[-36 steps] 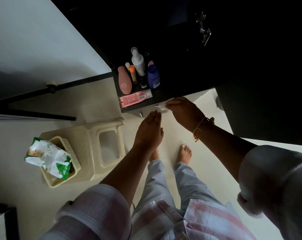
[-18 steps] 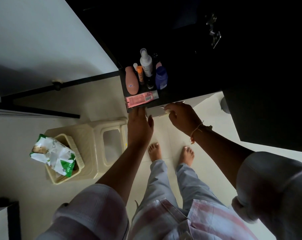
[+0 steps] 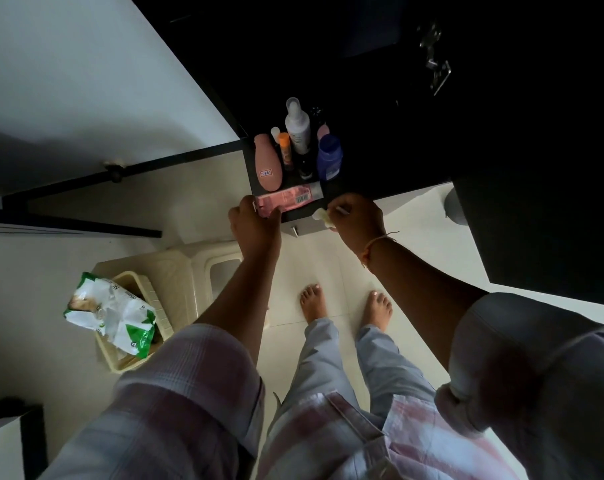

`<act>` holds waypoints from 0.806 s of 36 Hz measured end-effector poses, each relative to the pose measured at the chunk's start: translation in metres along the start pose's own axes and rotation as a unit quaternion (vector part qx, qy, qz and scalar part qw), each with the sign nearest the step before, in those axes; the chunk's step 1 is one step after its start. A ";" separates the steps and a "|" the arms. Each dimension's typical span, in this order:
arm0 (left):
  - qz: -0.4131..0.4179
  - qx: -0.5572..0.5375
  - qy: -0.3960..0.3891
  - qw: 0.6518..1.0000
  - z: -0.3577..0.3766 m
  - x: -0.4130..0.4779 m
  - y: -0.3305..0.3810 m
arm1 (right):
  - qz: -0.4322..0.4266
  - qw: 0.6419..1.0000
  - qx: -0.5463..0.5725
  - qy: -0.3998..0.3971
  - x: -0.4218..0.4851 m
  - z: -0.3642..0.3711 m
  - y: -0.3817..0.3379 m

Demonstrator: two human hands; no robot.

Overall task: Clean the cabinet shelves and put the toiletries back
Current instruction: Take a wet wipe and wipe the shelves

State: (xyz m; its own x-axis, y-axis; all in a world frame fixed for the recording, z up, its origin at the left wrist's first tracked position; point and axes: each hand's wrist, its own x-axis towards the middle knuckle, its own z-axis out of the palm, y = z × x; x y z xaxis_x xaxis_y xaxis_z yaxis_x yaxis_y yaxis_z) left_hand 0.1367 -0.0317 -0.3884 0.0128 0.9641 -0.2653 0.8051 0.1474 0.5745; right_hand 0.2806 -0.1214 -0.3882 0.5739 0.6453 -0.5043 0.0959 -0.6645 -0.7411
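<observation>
I see the dark cabinet (image 3: 414, 98) filling the top of my view, its shelf (image 3: 362, 183) carrying the toiletries at the front left corner. On the floor to the left sits a cream stool (image 3: 176, 268) with a small basket (image 3: 155, 306) holding a green-and-white wipes pack (image 3: 110, 317). On the shelf stand a pink bottle (image 3: 267, 164), a white spray bottle (image 3: 297, 126) and a blue bottle (image 3: 329, 157) — the pink tube (image 3: 290, 199) lies along the front edge. My left hand (image 3: 255, 225) curls round the tube's left end; my right hand (image 3: 357, 218) pinches a crumpled wipe (image 3: 323, 216) at the shelf edge.
</observation>
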 end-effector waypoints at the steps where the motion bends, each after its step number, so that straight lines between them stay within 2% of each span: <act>1: -0.002 0.004 -0.004 1.000 0.000 0.002 0.000 | 0.002 1.000 0.003 -0.002 -0.001 0.001 -0.001; 6: 0.007 0.010 -0.012 1.000 0.000 0.005 -0.002 | 0.008 1.000 0.004 -0.028 -0.003 0.003 -0.001; 11: -0.007 -0.016 -0.001 1.000 -0.001 0.006 -0.002 | -0.005 0.999 -0.030 -0.019 -0.007 0.001 -0.008; 15: 0.000 -0.060 0.024 0.998 -0.003 -0.006 0.000 | -0.013 0.999 0.011 -0.031 -0.012 0.009 -0.012; 17: 0.005 -0.096 -0.007 0.995 -0.005 -0.019 0.001 | -0.028 0.999 0.023 -0.029 -0.015 0.015 -0.013; 19: -0.025 -0.149 -0.051 0.987 -0.005 -0.031 -0.001 | -0.045 0.998 0.033 -0.027 -0.019 0.018 -0.016; 22: -0.098 -0.270 -0.125 0.950 -0.006 -0.039 -0.005 | -0.047 0.996 0.066 -0.037 -0.022 0.024 -0.019; 25: -0.166 -0.377 -0.185 0.892 -0.013 -0.041 -0.004 | -0.055 0.994 0.072 -0.054 -0.024 0.032 -0.024; 29: -0.204 -0.471 -0.201 0.834 -0.029 -0.040 -0.010 | -0.060 0.990 0.091 -0.095 -0.029 0.043 -0.034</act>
State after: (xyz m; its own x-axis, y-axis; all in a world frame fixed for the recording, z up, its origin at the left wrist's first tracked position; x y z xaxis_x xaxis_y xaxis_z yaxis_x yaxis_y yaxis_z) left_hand 0.1108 -0.0652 -0.3614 0.2021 0.6675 -0.7166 -0.0297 0.7356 0.6768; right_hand 0.2258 -0.1016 -0.3667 0.4029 0.7863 -0.4684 -0.0034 -0.5105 -0.8599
